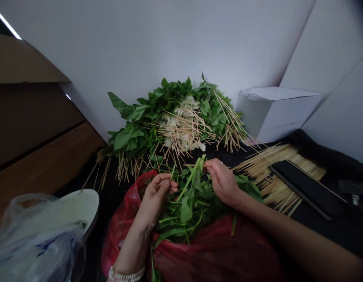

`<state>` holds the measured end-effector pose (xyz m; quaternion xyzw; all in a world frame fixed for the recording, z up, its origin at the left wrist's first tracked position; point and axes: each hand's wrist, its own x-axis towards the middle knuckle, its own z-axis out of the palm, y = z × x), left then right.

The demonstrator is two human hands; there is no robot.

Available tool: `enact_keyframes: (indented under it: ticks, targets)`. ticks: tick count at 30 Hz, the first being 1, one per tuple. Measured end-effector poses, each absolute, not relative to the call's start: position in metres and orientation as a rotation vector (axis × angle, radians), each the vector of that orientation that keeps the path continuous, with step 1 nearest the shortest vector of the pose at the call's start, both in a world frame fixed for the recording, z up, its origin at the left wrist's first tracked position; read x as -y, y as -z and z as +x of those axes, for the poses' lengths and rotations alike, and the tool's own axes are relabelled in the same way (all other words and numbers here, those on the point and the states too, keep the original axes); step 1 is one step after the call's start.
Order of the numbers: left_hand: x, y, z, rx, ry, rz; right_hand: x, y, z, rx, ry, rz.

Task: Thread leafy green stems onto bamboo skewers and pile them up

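My left hand [158,194] is closed in a pinch on a short green stem [173,171]. Just to its right, my right hand [224,181] grips a thin wooden skewer [191,165], whose tip side points left. A few leafy green stems [193,175] hang at that skewer, their cut ends up and their leaves down; I cannot tell whether the skewer pierces them all. Below both hands, loose leafy greens [181,225] fill an open red plastic bag [216,250].
Behind lies a heap of skewered greens [128,133] and pale skewered leaves [181,123]. On the right are loose skewers [257,162], a phone [306,188], a ring [269,178] and a white box [275,111]. A white bowl [85,199] and clear plastic bag [37,250] stand left.
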<state>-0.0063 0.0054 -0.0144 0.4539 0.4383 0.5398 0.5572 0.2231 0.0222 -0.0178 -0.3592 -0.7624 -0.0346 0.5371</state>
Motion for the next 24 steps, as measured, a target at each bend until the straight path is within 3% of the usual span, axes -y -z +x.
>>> enact_keyframes:
  ticks: [11,24]
  targets:
    - [0.001,0.004,-0.002,-0.798,-1.208,0.8,-0.022,0.023,0.222,2.113,0.169,-0.85]
    - [-0.002,0.01,0.0,-1.008,-1.33,0.905,-0.02,0.024,0.221,2.193,0.261,-0.907]
